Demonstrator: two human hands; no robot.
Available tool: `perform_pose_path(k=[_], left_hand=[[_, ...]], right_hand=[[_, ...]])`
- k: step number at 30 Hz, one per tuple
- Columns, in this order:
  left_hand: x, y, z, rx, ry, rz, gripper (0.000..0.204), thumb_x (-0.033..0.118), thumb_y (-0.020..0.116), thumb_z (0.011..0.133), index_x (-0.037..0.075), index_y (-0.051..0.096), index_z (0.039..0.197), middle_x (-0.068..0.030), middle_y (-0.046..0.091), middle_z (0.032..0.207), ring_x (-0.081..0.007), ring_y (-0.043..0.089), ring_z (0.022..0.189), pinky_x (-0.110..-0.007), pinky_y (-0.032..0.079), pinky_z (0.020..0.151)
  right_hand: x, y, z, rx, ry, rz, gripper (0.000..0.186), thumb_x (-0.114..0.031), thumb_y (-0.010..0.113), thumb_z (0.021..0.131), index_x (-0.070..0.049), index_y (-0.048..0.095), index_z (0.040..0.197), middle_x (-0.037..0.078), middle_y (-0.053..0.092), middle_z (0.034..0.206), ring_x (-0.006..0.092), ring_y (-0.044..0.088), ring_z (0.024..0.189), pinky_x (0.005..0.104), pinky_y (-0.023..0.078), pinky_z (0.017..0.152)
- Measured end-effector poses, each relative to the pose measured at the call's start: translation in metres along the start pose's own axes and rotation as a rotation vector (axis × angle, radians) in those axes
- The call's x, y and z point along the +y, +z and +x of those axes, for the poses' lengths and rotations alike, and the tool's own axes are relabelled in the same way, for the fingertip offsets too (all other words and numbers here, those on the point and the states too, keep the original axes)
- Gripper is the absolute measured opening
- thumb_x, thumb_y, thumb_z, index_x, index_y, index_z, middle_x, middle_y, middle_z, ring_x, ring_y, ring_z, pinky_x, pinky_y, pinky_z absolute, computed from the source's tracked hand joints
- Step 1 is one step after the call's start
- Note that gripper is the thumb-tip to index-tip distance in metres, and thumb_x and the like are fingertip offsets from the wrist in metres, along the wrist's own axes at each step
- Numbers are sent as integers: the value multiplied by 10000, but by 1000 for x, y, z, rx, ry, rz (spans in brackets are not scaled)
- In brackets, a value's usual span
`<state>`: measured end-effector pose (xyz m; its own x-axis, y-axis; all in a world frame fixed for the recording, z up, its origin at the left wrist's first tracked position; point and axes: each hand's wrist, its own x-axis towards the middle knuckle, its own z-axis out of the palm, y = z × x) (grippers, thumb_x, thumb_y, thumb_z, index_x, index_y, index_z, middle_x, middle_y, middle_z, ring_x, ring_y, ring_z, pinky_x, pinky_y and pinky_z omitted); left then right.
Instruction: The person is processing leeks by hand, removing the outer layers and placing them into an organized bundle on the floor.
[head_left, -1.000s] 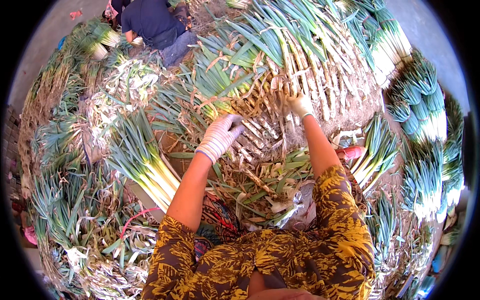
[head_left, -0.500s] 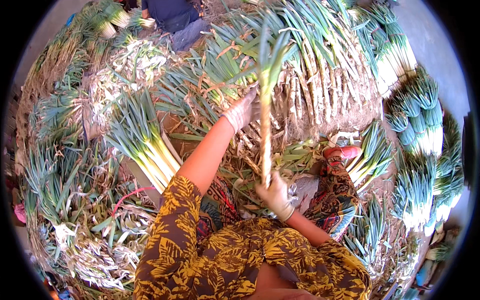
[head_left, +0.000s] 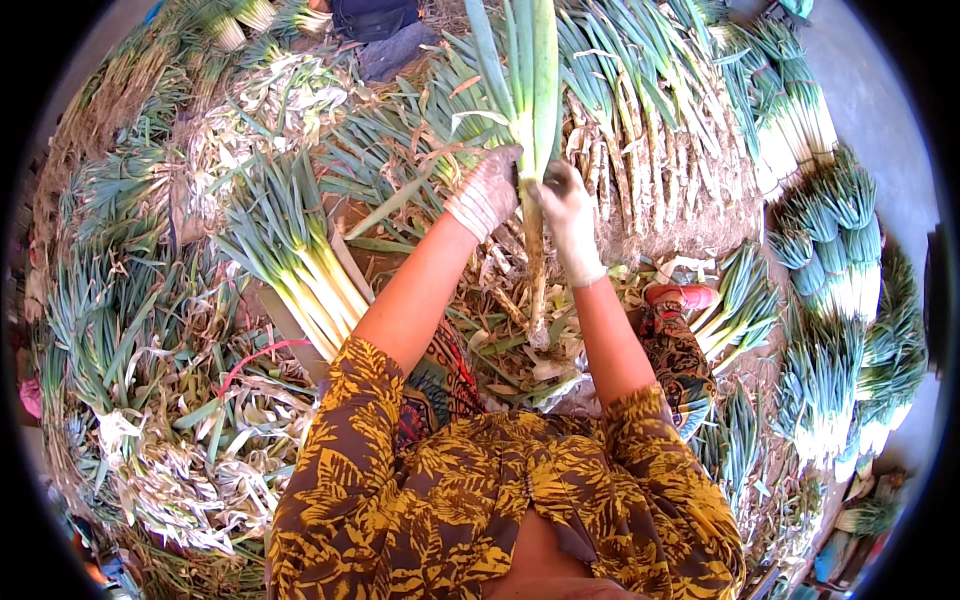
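Note:
A single long green onion (head_left: pixel 536 250) is held upright, its green leaves fanned at the top and its dirty, rooted end hanging toward my lap. My left hand (head_left: pixel 486 188), in a pale striped glove, grips it from the left near where leaves meet stalk. My right hand (head_left: pixel 568 215), in a white glove, is closed on it just to the right, fingers at the same height. Behind them lies a heap of untrimmed green onions (head_left: pixel 650 150), roots toward me. A cleaned bunch (head_left: pixel 305 285) with pale stalks rests left of my forearm.
Peeled leaf litter (head_left: pixel 200 470) covers the lower left. Tied bundles (head_left: pixel 833 260) stand stacked along the right beside bare floor (head_left: pixel 870 100). A co-worker's dark-clothed legs (head_left: pixel 375 25) show at the upper edge. A pink shoe (head_left: pixel 682 295) and loose green onions (head_left: pixel 735 310) are right of my arm.
A green onion has been lifted from the pile into my hands. My right hand dropped toward my lap on its lower end, then moved up the stalk beside my left hand.

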<state>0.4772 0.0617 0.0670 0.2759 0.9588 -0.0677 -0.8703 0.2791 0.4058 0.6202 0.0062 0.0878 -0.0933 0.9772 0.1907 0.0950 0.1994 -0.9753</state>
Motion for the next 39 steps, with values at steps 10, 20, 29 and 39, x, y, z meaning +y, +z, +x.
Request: perform_pose_path(k=[10,20,29,39], left_hand=[[45,-4,-14,113,36,-40,351,312,665,887,21,567,1058,-118,629,898,-274,636,796,-467,559,750],[44,21,-21,125,108,176,544,566,580,872,32,608,971,-70,559,685,-208,535,565,-375,489,580],[58,18,-19,263,228,38,522,581,523,904,82,570,1050,-84,583,830,-231,573,682,-427,521,638],[69,-10,-7,415,274,253,193,297,603,935,135,563,1034,-39,527,817,-152,514,665,-278,443,468]], right_hand=[[48,-1,-58,-40,372,-177,292,-125,611,916,42,548,1147,93,629,856,119,597,686,241,512,580],[203,-88,-227,-558,350,-1195,555,-402,622,879,47,481,1174,262,633,1093,378,643,999,432,544,815],[86,-24,-169,-150,410,163,371,-316,643,932,6,596,1112,-58,527,771,26,472,634,183,372,519],[52,-1,-174,147,321,330,206,-197,605,960,-13,602,1051,-81,479,734,10,379,604,176,309,520]])
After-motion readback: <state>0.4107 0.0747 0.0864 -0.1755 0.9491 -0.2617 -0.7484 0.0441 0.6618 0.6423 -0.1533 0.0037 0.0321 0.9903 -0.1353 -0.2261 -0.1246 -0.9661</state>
